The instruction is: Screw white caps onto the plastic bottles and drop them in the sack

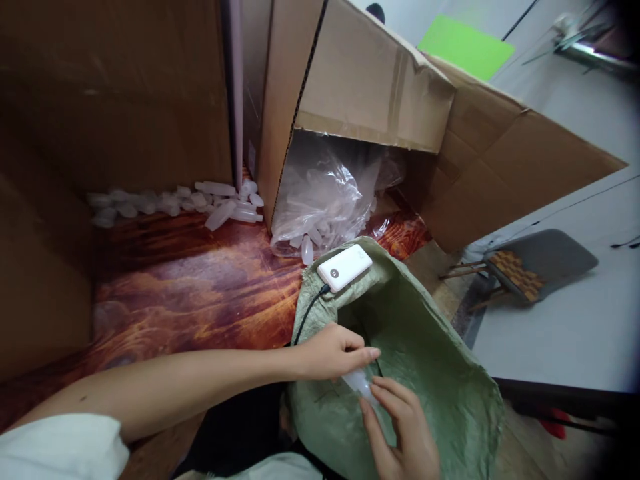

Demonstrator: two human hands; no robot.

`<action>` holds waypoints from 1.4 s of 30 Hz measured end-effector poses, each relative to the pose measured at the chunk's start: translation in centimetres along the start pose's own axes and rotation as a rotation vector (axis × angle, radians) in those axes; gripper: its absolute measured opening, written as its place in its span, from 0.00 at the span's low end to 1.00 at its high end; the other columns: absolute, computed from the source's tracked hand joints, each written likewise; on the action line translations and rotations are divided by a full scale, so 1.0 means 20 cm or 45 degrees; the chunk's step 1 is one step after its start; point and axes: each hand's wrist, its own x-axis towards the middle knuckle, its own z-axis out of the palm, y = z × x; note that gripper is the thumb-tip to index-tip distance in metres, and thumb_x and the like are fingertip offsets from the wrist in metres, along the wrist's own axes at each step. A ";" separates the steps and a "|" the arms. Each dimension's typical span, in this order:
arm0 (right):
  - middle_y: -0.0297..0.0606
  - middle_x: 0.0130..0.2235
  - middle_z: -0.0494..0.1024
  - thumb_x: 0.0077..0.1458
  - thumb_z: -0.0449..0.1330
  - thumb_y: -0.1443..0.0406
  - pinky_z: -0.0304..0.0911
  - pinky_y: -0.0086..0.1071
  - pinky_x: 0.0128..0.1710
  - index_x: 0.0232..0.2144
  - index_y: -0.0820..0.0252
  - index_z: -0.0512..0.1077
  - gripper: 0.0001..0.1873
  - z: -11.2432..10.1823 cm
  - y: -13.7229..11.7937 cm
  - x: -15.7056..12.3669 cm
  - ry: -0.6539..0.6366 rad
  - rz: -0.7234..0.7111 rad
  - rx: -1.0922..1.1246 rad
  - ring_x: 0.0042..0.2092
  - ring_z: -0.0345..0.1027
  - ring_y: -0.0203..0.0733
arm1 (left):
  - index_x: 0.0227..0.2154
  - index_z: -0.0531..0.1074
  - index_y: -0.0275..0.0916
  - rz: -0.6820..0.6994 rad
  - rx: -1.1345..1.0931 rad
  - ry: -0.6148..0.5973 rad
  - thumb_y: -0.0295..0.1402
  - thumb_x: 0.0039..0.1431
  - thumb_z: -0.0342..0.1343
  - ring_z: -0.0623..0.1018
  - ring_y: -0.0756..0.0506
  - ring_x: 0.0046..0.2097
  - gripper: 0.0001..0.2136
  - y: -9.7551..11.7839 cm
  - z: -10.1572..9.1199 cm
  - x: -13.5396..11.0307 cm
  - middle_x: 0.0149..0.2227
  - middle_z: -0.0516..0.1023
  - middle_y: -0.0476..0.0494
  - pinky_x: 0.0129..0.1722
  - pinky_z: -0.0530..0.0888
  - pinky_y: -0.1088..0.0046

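Note:
Over the mouth of a green woven sack (415,313), my left hand (333,352) is closed around the upper end of a small translucent white plastic bottle (359,383). The fingertips of my right hand (403,427) pinch the bottle's lower end. My left palm hides part of it. A white power bank (345,267) with a black cable (311,315) lies on the sack's far rim. Beyond the rim, a clear plastic bag (335,193) with similar bottles spills from a cardboard box (370,73). One loose bottle (307,249) lies at the bag's edge.
More translucent bottles (220,212) lie in a row at the back of the wood-patterned table (200,287). Large cardboard (115,87) walls the left and back. A grey chair (550,263) stands at the right, and a bright green sheet (465,47) is behind the box.

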 end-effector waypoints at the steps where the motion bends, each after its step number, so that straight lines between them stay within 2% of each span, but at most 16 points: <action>1: 0.45 0.45 0.72 0.59 0.59 0.72 0.71 0.30 0.46 0.49 0.63 0.68 0.15 0.00 0.00 0.00 -0.002 -0.027 -0.020 0.48 0.70 0.40 | 0.17 0.62 0.37 -0.034 -0.027 -0.014 0.50 0.61 0.49 0.63 0.54 0.18 0.24 0.00 0.00 0.00 0.13 0.60 0.55 0.18 0.57 0.81; 7: 0.46 0.47 0.72 0.61 0.56 0.74 0.69 0.29 0.48 0.51 0.65 0.67 0.16 0.00 0.01 0.01 0.017 -0.205 -0.107 0.50 0.70 0.39 | 0.18 0.63 0.38 -0.171 -0.082 -0.021 0.54 0.61 0.45 0.65 0.53 0.16 0.26 0.01 0.02 0.00 0.13 0.61 0.55 0.15 0.59 0.79; 10: 0.40 0.38 0.76 0.65 0.54 0.65 0.70 0.27 0.38 0.44 0.62 0.69 0.08 -0.01 0.01 0.04 -0.033 -0.011 -0.054 0.38 0.74 0.37 | 0.18 0.63 0.38 -0.127 -0.014 0.028 0.53 0.62 0.44 0.65 0.53 0.16 0.26 0.01 0.02 0.00 0.13 0.61 0.55 0.16 0.58 0.79; 12: 0.32 0.27 0.73 0.68 0.48 0.61 0.66 0.25 0.26 0.34 0.58 0.70 0.14 -0.02 0.02 0.06 -0.154 0.147 -0.003 0.27 0.71 0.34 | 0.17 0.63 0.37 -0.086 0.021 0.054 0.51 0.62 0.46 0.63 0.53 0.18 0.25 0.00 0.02 0.00 0.14 0.60 0.55 0.18 0.58 0.78; 14: 0.30 0.22 0.69 0.70 0.43 0.61 0.62 0.25 0.21 0.30 0.57 0.70 0.21 -0.04 0.03 0.06 -0.246 0.216 -0.012 0.21 0.66 0.33 | 0.16 0.62 0.37 -0.054 0.060 0.097 0.48 0.62 0.47 0.62 0.54 0.20 0.24 0.00 0.02 0.00 0.14 0.59 0.55 0.21 0.57 0.78; 16: 0.31 0.22 0.69 0.69 0.41 0.58 0.62 0.25 0.21 0.39 0.60 0.71 0.21 -0.07 0.05 0.06 -0.242 0.161 -0.065 0.21 0.65 0.33 | 0.15 0.61 0.36 -0.026 0.097 0.140 0.47 0.62 0.47 0.59 0.54 0.22 0.24 0.00 0.02 0.00 0.15 0.58 0.55 0.22 0.55 0.77; 18: 0.32 0.23 0.70 0.68 0.44 0.53 0.62 0.27 0.21 0.51 0.63 0.67 0.23 -0.09 0.07 0.04 -0.244 -0.020 -0.109 0.21 0.66 0.36 | 0.14 0.60 0.36 0.001 0.126 0.155 0.46 0.62 0.47 0.57 0.54 0.22 0.24 0.00 0.02 0.00 0.15 0.56 0.55 0.23 0.54 0.76; 20: 0.32 0.23 0.69 0.67 0.45 0.52 0.61 0.27 0.20 0.53 0.62 0.65 0.24 -0.11 0.08 0.03 -0.326 -0.159 -0.132 0.21 0.66 0.36 | 0.14 0.59 0.36 0.025 0.148 0.146 0.45 0.62 0.48 0.56 0.55 0.22 0.25 0.01 0.03 0.00 0.15 0.54 0.56 0.23 0.53 0.75; 22: 0.32 0.24 0.70 0.68 0.44 0.54 0.62 0.26 0.20 0.53 0.60 0.65 0.21 -0.13 0.08 0.01 -0.412 -0.116 -0.134 0.21 0.66 0.35 | 0.13 0.58 0.36 0.041 0.163 0.130 0.45 0.62 0.48 0.56 0.55 0.21 0.25 0.01 0.03 0.00 0.15 0.53 0.56 0.23 0.52 0.75; 27: 0.30 0.23 0.67 0.66 0.42 0.46 0.62 0.28 0.20 0.60 0.60 0.58 0.31 -0.16 0.07 -0.02 -0.425 -0.095 -0.083 0.22 0.66 0.37 | 0.13 0.56 0.37 0.041 0.174 0.130 0.45 0.63 0.47 0.55 0.54 0.22 0.25 0.02 0.02 0.00 0.15 0.51 0.56 0.23 0.52 0.74; 30: 0.31 0.25 0.69 0.68 0.41 0.50 0.63 0.25 0.21 0.58 0.61 0.60 0.28 -0.15 0.04 -0.01 -0.405 -0.005 -0.024 0.23 0.66 0.35 | 0.14 0.56 0.37 0.020 0.170 0.142 0.45 0.63 0.46 0.56 0.54 0.22 0.25 0.02 0.02 0.00 0.16 0.52 0.55 0.23 0.52 0.74; 32: 0.37 0.31 0.72 0.67 0.45 0.51 0.68 0.26 0.28 0.55 0.63 0.63 0.25 -0.12 0.02 0.02 -0.306 -0.010 -0.071 0.30 0.70 0.37 | 0.13 0.56 0.37 0.009 0.155 0.128 0.45 0.63 0.46 0.56 0.54 0.22 0.25 0.02 0.03 0.01 0.16 0.52 0.55 0.23 0.52 0.74; 34: 0.42 0.36 0.74 0.66 0.50 0.57 0.69 0.30 0.34 0.48 0.62 0.67 0.16 -0.07 0.00 0.05 -0.200 -0.065 -0.151 0.36 0.71 0.41 | 0.13 0.56 0.37 -0.005 0.139 0.129 0.46 0.62 0.46 0.55 0.54 0.22 0.25 0.02 0.04 0.00 0.15 0.52 0.55 0.22 0.52 0.74; 36: 0.40 0.33 0.73 0.65 0.50 0.62 0.66 0.31 0.32 0.39 0.61 0.68 0.10 -0.03 -0.02 0.07 -0.154 -0.024 -0.194 0.33 0.69 0.40 | 0.14 0.56 0.37 -0.019 0.127 0.162 0.46 0.63 0.45 0.56 0.54 0.22 0.25 0.01 0.06 -0.01 0.16 0.52 0.55 0.22 0.52 0.75; 39: 0.33 0.25 0.67 0.68 0.43 0.60 0.59 0.29 0.24 0.30 0.57 0.65 0.17 0.00 -0.05 0.07 -0.160 0.163 -0.164 0.25 0.64 0.37 | 0.14 0.58 0.37 -0.015 0.118 0.212 0.47 0.65 0.42 0.58 0.54 0.21 0.26 0.03 0.10 -0.04 0.16 0.55 0.54 0.22 0.54 0.75; 42: 0.31 0.21 0.64 0.69 0.42 0.57 0.56 0.30 0.22 0.25 0.56 0.64 0.22 -0.04 -0.10 0.04 -0.115 0.300 -0.110 0.21 0.61 0.36 | 0.15 0.63 0.36 0.095 0.077 0.175 0.48 0.67 0.39 0.63 0.54 0.21 0.29 0.06 0.10 -0.07 0.16 0.61 0.53 0.23 0.58 0.76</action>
